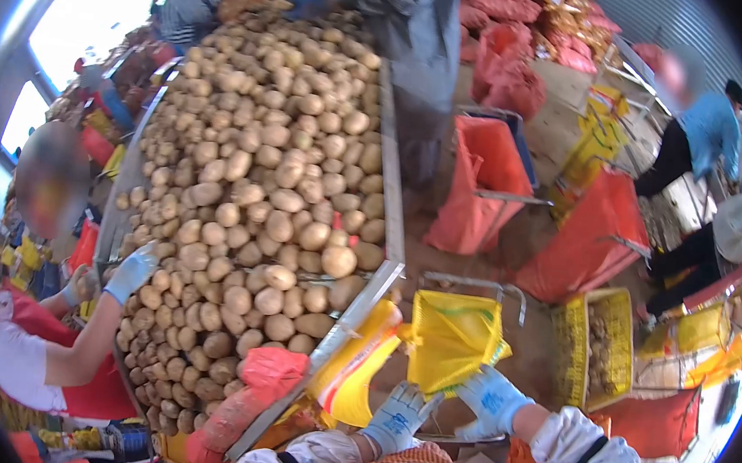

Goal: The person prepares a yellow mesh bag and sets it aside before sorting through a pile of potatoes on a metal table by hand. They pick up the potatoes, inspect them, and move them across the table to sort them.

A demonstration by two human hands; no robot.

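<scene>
Head view: yellow mesh bag (454, 336) lies directly fwd of both gloved hands, near edge at fingertip level. Long axis approx. fore-aft, only slightly longer than wide; far edge sits by the metal frame (521, 306). L hand (397, 421) is at the near edge, slightly L of ctr; R hand (495, 401) is at the near R corner. Neither is clearly nearer, per my feed. L fingers look extended fwd, R fingers angled inward to the mesh; contact probable, but I can't tell whether either hand is open or pinching the hem.

Edges: table rim (362, 312) w/ potatoes (258, 213) bounds the L side; printed bag (361, 363) lies between rim and yellow mesh bag. Yellow crate (564, 350) stands to the R, apart. Floor (473, 271) shows fwd, beyond the frame. I judge lateral room tighter on L than R.
</scene>
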